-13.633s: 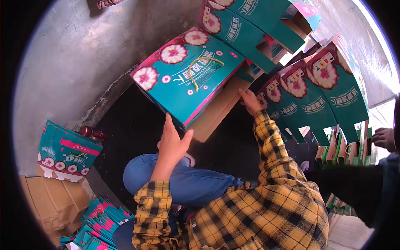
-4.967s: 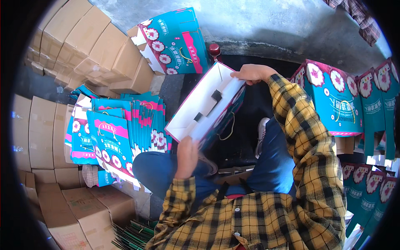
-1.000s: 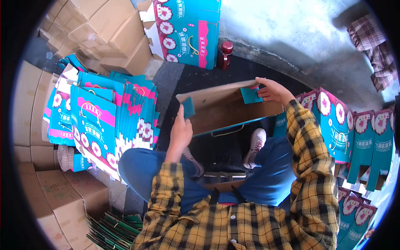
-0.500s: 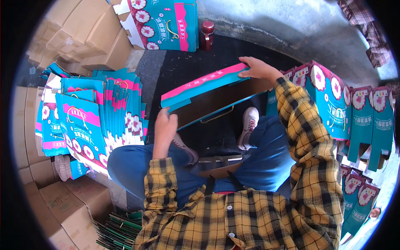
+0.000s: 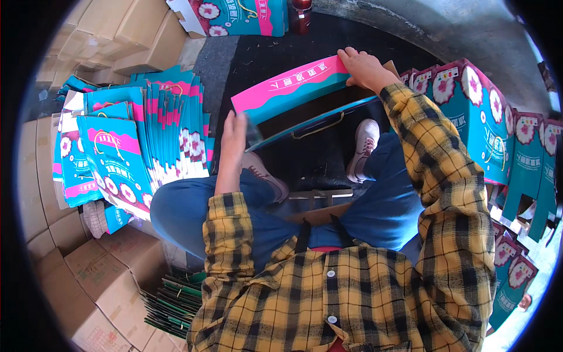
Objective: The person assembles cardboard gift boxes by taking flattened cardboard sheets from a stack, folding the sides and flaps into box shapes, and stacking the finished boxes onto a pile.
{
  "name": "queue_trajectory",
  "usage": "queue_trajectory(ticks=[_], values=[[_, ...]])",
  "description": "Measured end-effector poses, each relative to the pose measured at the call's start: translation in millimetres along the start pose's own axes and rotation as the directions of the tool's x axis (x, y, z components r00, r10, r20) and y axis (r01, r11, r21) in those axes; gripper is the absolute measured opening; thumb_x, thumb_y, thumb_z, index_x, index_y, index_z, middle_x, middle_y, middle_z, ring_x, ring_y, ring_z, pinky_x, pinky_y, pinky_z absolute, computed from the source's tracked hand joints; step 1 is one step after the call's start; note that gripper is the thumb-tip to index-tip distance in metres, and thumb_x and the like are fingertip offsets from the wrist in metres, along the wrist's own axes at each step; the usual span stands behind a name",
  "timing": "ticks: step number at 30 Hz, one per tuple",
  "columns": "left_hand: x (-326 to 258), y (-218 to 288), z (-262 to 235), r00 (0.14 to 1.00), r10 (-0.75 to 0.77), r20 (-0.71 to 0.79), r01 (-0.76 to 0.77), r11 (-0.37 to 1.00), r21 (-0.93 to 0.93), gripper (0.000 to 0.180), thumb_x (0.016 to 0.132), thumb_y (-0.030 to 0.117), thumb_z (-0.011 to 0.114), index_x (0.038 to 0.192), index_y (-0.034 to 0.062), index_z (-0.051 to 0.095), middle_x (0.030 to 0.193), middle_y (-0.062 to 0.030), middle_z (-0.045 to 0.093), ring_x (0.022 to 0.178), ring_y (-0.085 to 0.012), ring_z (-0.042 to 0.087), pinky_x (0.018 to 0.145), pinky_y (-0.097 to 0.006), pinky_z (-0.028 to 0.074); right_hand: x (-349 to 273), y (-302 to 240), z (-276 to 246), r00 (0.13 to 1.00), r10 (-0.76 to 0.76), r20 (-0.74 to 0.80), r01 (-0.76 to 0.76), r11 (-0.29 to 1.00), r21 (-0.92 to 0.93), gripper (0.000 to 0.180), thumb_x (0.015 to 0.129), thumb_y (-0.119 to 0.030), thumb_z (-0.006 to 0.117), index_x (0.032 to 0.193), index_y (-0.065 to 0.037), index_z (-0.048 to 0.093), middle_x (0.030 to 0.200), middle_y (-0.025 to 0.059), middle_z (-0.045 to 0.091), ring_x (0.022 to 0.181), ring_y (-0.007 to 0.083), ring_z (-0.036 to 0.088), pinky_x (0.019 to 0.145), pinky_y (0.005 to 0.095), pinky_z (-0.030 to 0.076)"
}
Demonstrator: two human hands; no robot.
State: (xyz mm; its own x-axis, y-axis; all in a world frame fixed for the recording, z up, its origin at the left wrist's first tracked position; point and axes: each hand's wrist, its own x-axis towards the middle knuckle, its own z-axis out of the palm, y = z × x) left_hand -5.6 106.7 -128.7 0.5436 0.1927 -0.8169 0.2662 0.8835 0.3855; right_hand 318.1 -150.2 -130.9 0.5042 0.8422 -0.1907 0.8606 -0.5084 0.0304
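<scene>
Teal-and-pink carton (image 5: pixel 293 97) spans between both hands over the knees; left hand (image 5: pixel 233 138) grips its near-left end, fingers closed on the edge; right hand (image 5: pixel 365 67) clasps the far-right corner; flat cartons (image 5: pixel 146 141) stacked left.

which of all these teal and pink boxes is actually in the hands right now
The half-folded box over the feet, left hand and right hand at its ends; the others sit stacked aside.
</scene>
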Motion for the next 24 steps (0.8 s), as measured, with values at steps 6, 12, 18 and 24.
queue_trajectory(ticks=[6,12,18,24], values=[[48.5,-54.9,-32.3,0.775,0.594,0.216,-0.404,0.202,0.892,0.080,0.081,0.033,0.082,0.142,-0.0050,0.047,0.130,-0.0273,0.062,0.119,-0.0333,0.064,0.101,-0.040,0.049,-0.6,-3.0,-21.0,0.996,-0.050,0.080,0.059,0.992,-0.111,0.075,0.074,-0.042,0.088,0.132,-0.007,0.056,0.125,0.0139,0.062,0.114,0.0372,0.066,0.089,0.0476,0.057],[60.9,-55.9,-30.9,0.758,0.561,0.332,-0.548,0.272,0.791,0.070,0.080,0.031,0.083,0.132,-0.0055,0.055,0.121,-0.0236,0.067,0.111,-0.0309,0.067,0.096,-0.040,0.052,-12.2,65.3,-70.5,0.800,0.342,0.493,-0.550,0.746,0.376,0.090,0.088,-0.076,0.057,0.123,0.006,0.064,0.103,0.0198,0.074,0.096,0.0300,0.073,0.084,0.0425,0.057],[63.1,-55.7,-38.1,0.788,0.553,0.272,-0.503,0.322,0.802,0.072,0.078,0.032,0.086,0.131,-0.0058,0.055,0.121,-0.0210,0.068,0.109,-0.0277,0.068,0.094,-0.039,0.053,-43.6,22.4,-75.4,0.738,-0.215,0.639,-0.274,0.771,0.576,0.119,0.079,-0.091,0.049,0.145,0.007,0.047,0.141,0.0267,0.056,0.130,0.0347,0.055,0.107,0.0438,0.046],[52.0,-52.3,-47.7,0.781,0.555,0.287,-0.570,0.444,0.692,0.070,0.081,0.031,0.085,0.134,-0.0028,0.055,0.119,-0.0168,0.068,0.106,-0.0273,0.068,0.092,-0.038,0.054,-29.1,7.0,-76.8,0.642,-0.342,0.686,0.001,0.895,0.445,0.109,0.080,-0.077,0.069,0.146,0.007,0.047,0.149,0.0266,0.049,0.138,0.0386,0.049,0.113,0.0469,0.040]])
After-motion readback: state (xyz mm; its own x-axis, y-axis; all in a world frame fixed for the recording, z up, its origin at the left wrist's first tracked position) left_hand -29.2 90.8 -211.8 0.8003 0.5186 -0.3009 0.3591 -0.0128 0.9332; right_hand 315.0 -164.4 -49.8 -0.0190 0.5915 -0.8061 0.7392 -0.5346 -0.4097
